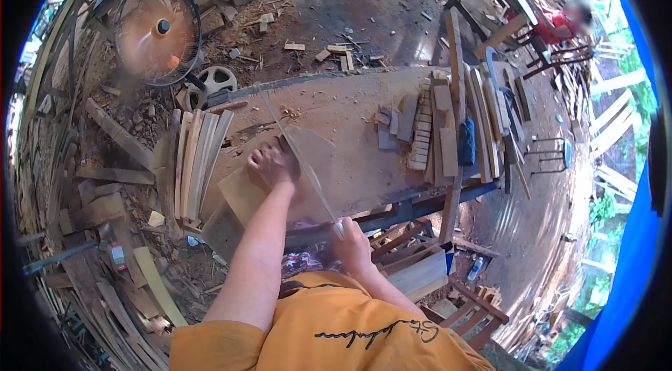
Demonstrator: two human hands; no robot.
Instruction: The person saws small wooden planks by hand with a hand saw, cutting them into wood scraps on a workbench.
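Left hand (278, 163), fingers loosely bent: rests on flat tan board (241, 192), dusty brown bench's (371, 112) near edge. Right hand (353, 248): grips thin, pale-handled blade (310, 176).

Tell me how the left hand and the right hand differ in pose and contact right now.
The left hand lies on top of the flat board, while the right hand is closed around the pale handle of a long, thin tool.
The left hand is out over the table; the right hand is nearer the orange shirt.
Both are bare.
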